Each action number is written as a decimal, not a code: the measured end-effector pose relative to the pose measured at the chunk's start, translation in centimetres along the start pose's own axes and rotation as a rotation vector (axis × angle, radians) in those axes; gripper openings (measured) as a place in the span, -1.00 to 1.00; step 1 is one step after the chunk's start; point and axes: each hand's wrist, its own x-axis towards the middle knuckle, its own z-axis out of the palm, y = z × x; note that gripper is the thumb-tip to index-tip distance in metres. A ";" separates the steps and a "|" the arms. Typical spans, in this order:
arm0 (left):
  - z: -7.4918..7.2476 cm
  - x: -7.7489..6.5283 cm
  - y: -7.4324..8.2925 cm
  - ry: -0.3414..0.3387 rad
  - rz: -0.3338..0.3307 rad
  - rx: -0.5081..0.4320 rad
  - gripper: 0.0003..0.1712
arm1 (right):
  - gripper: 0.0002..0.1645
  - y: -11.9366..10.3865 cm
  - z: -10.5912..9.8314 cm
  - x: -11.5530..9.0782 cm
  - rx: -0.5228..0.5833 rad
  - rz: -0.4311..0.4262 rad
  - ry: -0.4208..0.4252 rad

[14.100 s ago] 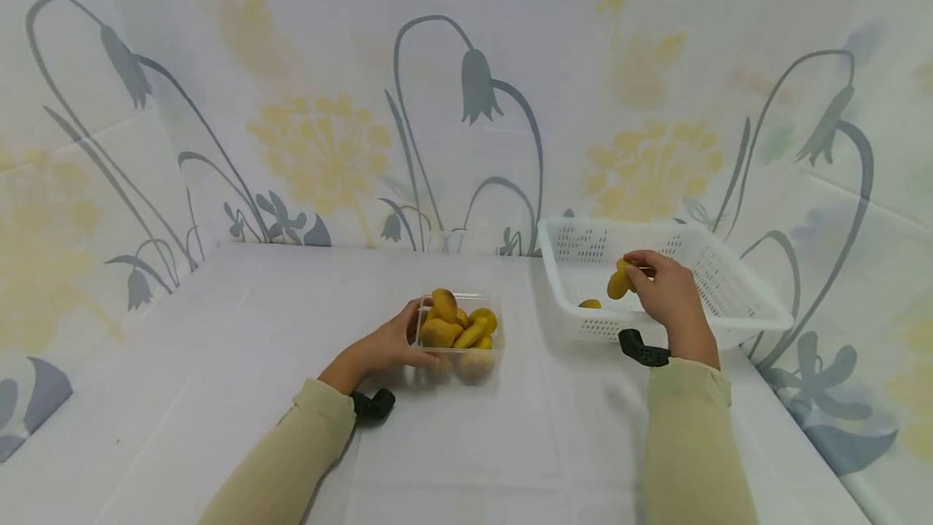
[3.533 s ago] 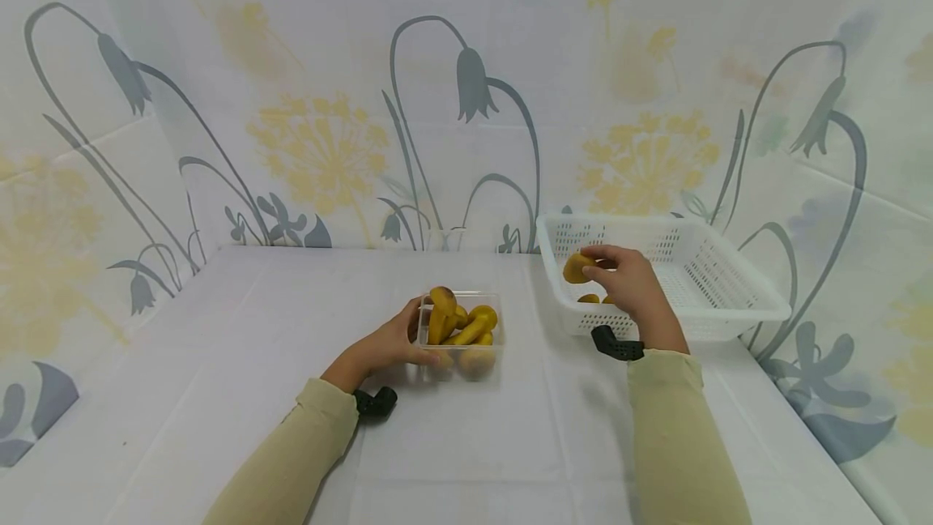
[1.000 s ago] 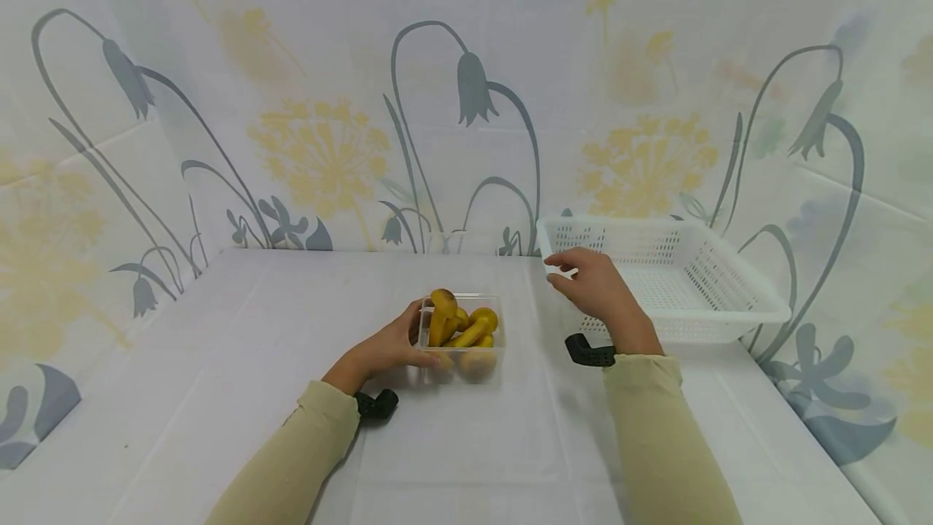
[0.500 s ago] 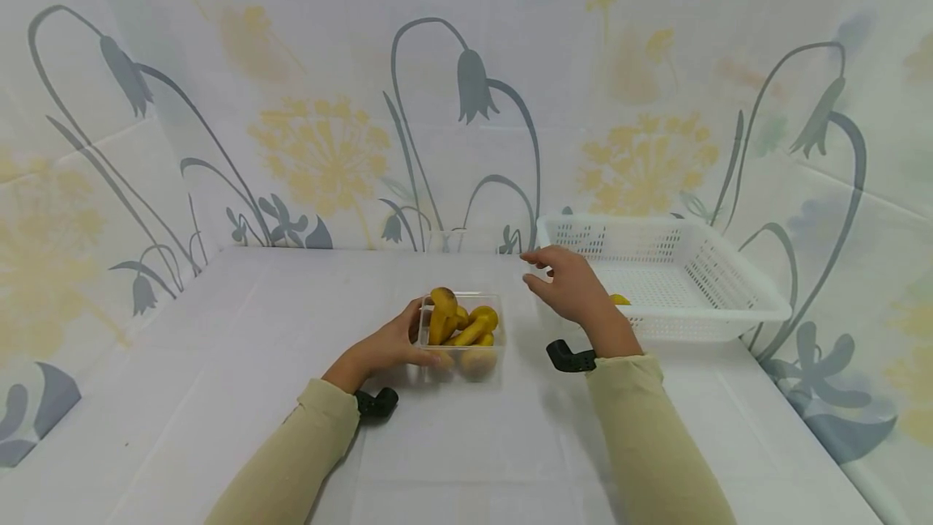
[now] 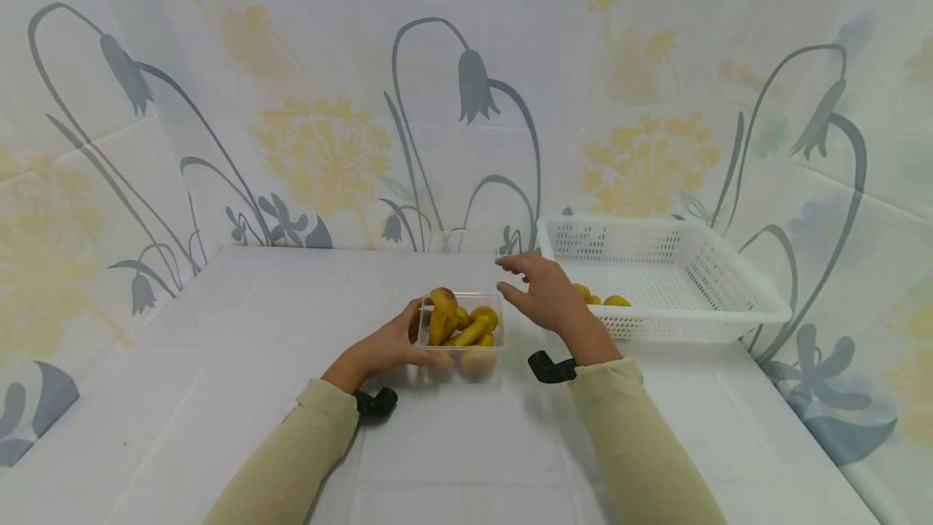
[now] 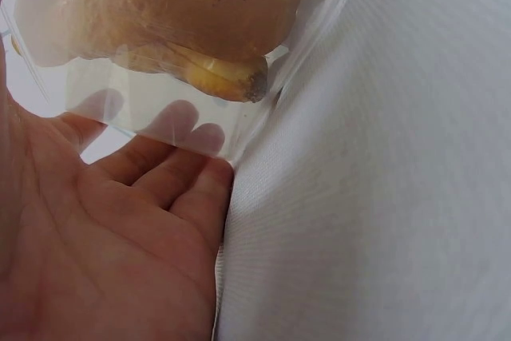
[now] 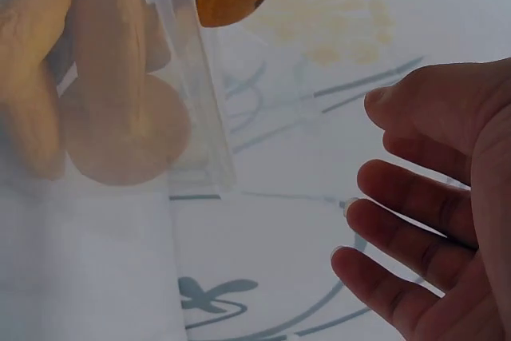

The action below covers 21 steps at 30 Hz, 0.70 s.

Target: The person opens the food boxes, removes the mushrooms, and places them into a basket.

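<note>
Several yellow-brown mushrooms (image 5: 466, 336) fill a clear plastic box (image 5: 500, 329) at the middle of the table. My left hand (image 5: 389, 343) grips the box's left side, thumb at the front and fingers behind. In the left wrist view, fingertips show through the clear wall (image 6: 104, 89), close to the white cloth, with a dirt-specked mushroom (image 6: 215, 5) inside. To the right of the box my right hand (image 5: 543, 290) is held with fingers loosely spread, holding nothing. The right wrist view shows mushrooms (image 7: 128, 133) through the box wall, apart from those fingers.
A white perforated plastic basket (image 5: 700, 316) stands at the back right, with a few more mushrooms (image 5: 617, 300) in its near left corner, partly behind the right wrist. A transparent container (image 5: 446, 241) stands against the flower-printed backdrop (image 5: 321, 152). White cloth (image 5: 452, 444) covers the table.
Seconds ago my right hand pinched a mushroom over the basket; now it is without one. Over the last second it moved left towards the box, uncovering mushrooms in the basket. My left hand stayed put.
</note>
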 end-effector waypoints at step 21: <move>0.0 0.1 -0.2 0.000 -0.011 -0.005 0.25 | -0.49 -2.1 2.9 0.2 0.008 -0.065 -0.043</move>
